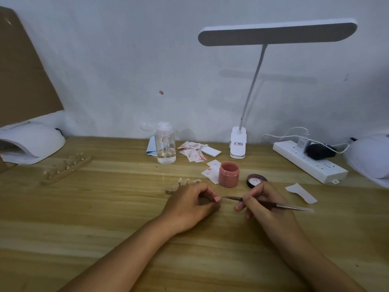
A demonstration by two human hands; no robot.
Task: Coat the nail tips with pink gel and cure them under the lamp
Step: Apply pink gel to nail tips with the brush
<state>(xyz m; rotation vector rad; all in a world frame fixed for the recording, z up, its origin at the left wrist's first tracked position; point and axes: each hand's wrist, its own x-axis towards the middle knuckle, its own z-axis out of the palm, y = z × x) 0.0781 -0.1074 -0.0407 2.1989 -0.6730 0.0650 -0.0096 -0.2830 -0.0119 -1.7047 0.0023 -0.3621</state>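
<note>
My left hand [191, 204] pinches a small pink-coated nail tip [217, 199] just above the wooden table. My right hand [264, 204] grips a thin gel brush [271, 203], and its bristle end touches the nail tip. An open jar of pink gel [229, 174] stands just behind my hands, with its dark lid [256, 180] lying to its right. Behind my left hand lies a small holder with several clear nail tips [183, 183]. A white curing lamp [31, 142] sits at the far left.
A wooden strip with several nail stands [65, 170] lies left of centre. At the back are a clear pump bottle [165, 144], stained paper wipes [193, 151], a white desk lamp [238, 144] and a power strip [309, 161]. Another white device [370, 157] sits far right.
</note>
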